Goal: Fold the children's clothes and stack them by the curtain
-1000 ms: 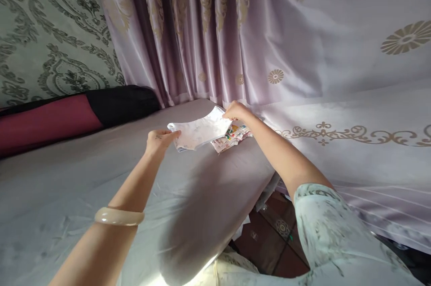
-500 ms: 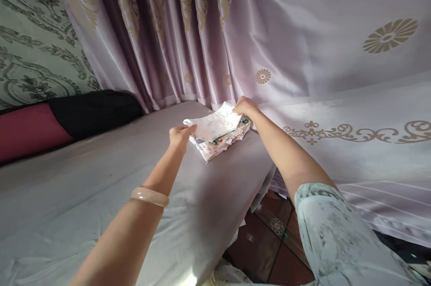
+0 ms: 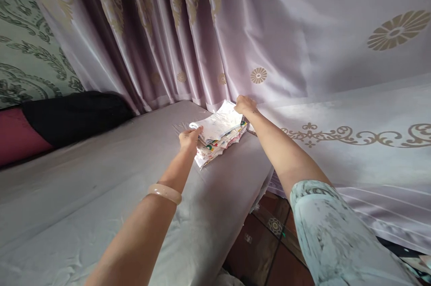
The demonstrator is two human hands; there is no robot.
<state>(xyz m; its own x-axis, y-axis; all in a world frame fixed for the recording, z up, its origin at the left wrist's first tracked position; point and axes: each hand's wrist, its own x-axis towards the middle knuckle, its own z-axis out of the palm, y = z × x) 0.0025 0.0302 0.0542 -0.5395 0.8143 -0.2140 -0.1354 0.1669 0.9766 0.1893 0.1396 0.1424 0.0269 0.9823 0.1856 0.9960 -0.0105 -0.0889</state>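
A white folded cloth (image 3: 218, 124) with a faint print lies over a stack of folded printed cloths (image 3: 217, 151) near the far corner of the bed. My left hand (image 3: 190, 138) pinches the left edge of the white cloth, thumb on top. At its far right corner, my right hand (image 3: 245, 104) has its fingers closed on the same cloth. Coloured patterns show along the front edges of the layers beneath. The fingertips of my right hand are partly hidden.
The stack rests on a grey bed sheet (image 3: 134, 178). Mauve curtains (image 3: 235, 43) with gold patterns hang behind and to the right. A black and dark red cushion (image 3: 77, 115) lies at the left. Below the bed edge is a dark tiled floor (image 3: 256, 241).
My left hand has shifted a little to the right with the white cloth's left edge. My right hand keeps its grip at the far corner. The view has turned slightly.
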